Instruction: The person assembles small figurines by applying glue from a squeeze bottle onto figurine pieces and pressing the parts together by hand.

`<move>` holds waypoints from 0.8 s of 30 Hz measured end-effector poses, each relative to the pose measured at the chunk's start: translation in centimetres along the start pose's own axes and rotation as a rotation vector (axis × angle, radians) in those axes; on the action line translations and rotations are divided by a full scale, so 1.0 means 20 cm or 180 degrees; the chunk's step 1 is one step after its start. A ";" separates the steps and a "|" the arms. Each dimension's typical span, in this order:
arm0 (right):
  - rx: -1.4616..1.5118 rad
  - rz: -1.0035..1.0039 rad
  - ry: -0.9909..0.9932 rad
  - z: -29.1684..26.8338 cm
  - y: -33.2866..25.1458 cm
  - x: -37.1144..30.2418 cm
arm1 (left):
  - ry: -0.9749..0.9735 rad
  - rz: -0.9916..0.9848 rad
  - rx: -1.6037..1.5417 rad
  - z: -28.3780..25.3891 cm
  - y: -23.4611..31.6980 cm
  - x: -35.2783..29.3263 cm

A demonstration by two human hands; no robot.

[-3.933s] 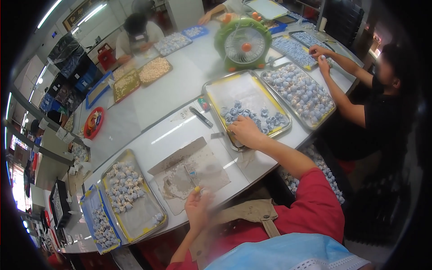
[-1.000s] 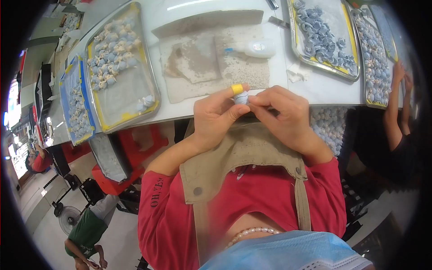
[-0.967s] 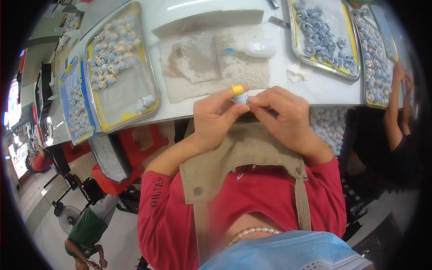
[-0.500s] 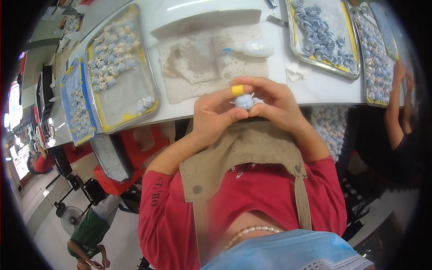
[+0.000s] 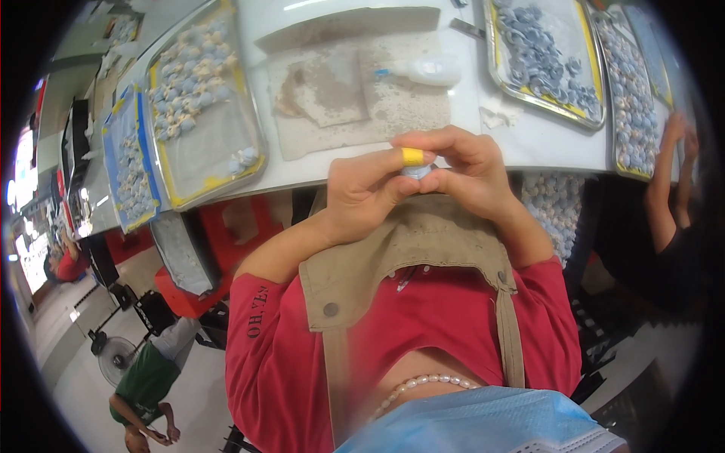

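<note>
My left hand [image 5: 359, 189] and my right hand [image 5: 476, 174] meet at the table's near edge, above my brown apron. Between their fingertips they pinch a small pale-blue rounded piece [image 5: 414, 171], mostly covered by fingers. Yellow tape [image 5: 412, 156] wraps my left index finger, which lies over the top of the piece. Both thumbs press on its near side. Just beyond my hands lies a stained cardboard sheet [image 5: 325, 140], with a white squeeze bottle [image 5: 434, 70] with a blue tip resting on its side there.
At left, a metal tray [image 5: 204, 170] bears several pale-blue and cream pieces, beside a blue-edged tray [image 5: 153, 177]. The right-hand tray [image 5: 596, 121] holds curled blue-grey pieces; another full tray [image 5: 630, 98] adjoins it. A co-worker's arms [image 5: 668, 181] are at far right. Red stools [image 5: 185, 302] stand below left.
My fingers have closed further over the pale-blue piece, hiding more of it. The taped left index finger has shifted slightly right. The view has moved slightly.
</note>
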State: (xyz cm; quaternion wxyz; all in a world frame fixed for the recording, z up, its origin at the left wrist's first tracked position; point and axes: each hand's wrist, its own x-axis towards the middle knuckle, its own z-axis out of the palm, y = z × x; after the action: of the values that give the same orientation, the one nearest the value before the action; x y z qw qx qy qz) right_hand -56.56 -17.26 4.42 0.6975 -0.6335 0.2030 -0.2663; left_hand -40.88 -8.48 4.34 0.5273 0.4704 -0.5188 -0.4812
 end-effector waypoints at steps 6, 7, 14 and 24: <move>0.0053 0.0165 0.0140 0.07 -0.01 0.03 | 0.0284 -0.0078 -0.0407 -0.07 0.03 -0.02; 0.0262 0.0251 0.0152 0.09 0.00 0.06 | 0.0254 -0.0247 -0.0482 -0.10 0.05 -0.02; -0.0834 -0.0292 0.0851 0.00 -0.01 0.18 | 0.2350 -0.0598 0.2578 -0.77 0.07 -0.17; -0.3344 -0.0800 0.1569 -0.13 0.05 0.27 | 0.1279 0.0835 0.4501 -0.99 -0.06 -0.04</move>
State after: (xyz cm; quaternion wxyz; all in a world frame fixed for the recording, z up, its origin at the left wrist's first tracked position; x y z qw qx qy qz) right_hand -53.87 -22.55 3.42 0.1859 -0.8325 0.3870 -0.3500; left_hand -21.04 -7.89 2.68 0.2367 0.7104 -0.6500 0.1294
